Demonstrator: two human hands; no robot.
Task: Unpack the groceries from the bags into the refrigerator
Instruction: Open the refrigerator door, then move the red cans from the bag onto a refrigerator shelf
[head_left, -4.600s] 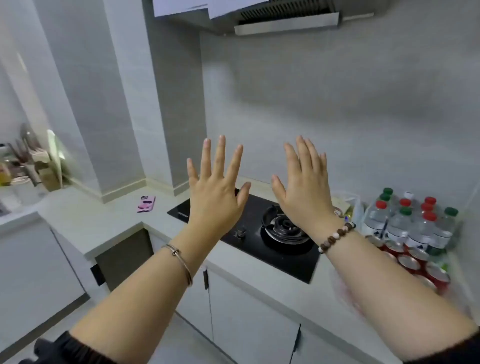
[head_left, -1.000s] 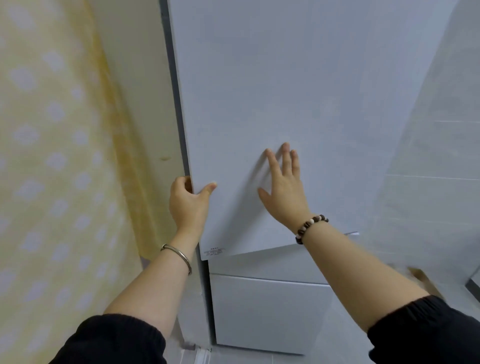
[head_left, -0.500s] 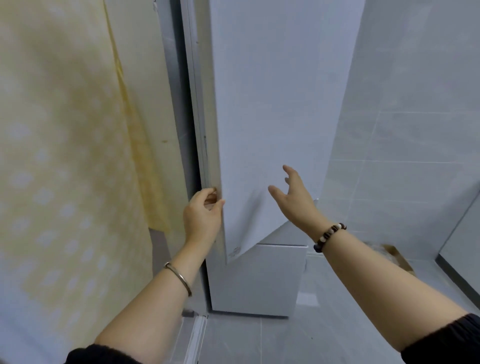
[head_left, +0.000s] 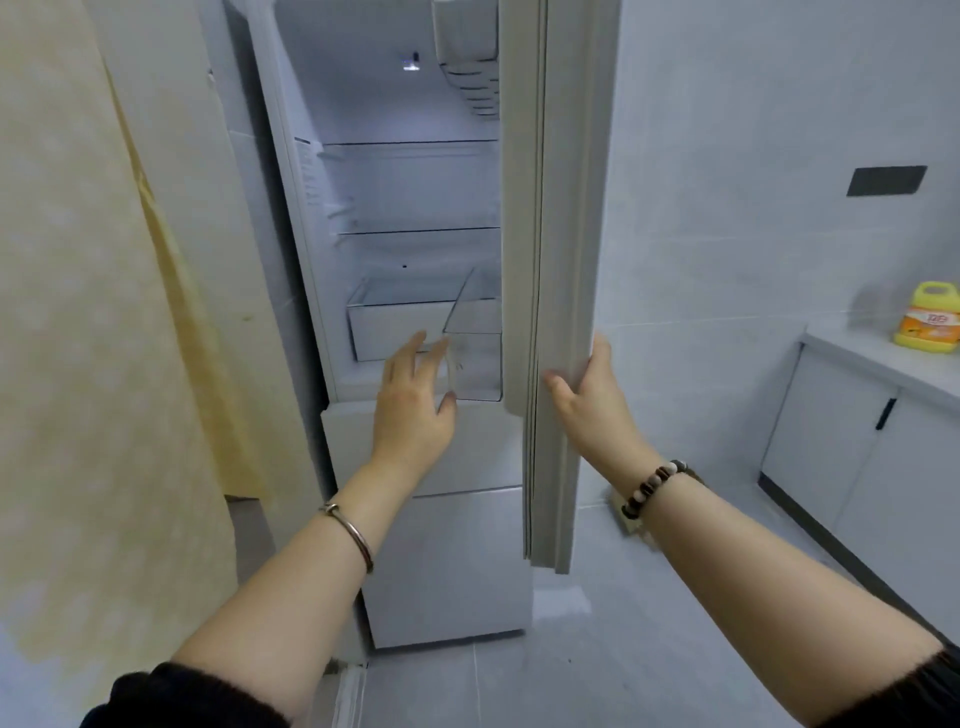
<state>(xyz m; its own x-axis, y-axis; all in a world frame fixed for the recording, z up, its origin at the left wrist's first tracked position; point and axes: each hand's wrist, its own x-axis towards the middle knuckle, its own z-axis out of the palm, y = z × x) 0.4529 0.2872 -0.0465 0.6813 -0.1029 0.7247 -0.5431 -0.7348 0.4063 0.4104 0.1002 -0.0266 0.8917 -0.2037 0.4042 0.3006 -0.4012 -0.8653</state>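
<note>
Before upright refrigerator (head_left: 447, 545), tall door (head_left: 566, 208) open edge-on, right hand (head_left: 592, 395) gripping its edge, left hand (head_left: 415, 410) spread.

**Quick head count of what's in view**

So, one refrigerator (head_left: 410, 182). It's got one door (head_left: 566, 208) open up top and two closed drawer fronts underneath, the upper front (head_left: 426, 441) and the lower front (head_left: 452, 566).

Inside I count two glass shelves, the top shelf (head_left: 410, 141) and the second shelf (head_left: 415, 229), plus one clear crisper bin (head_left: 395, 327). There are two door bins: a white door bin (head_left: 465, 31) high up and a clear door bin (head_left: 475, 358) low down.

Two hands, left hand (head_left: 413, 410) and right hand (head_left: 597, 400). Two bracelets as well: one metal bangle (head_left: 353, 535), one bead bracelet (head_left: 652, 488).

On the surface (head_left: 857, 353) there's just one yellow jug (head_left: 930, 322). Also one dark wall plate (head_left: 885, 180), one black cabinet handle (head_left: 884, 414) and one yellow curtain (head_left: 104, 312).
</note>
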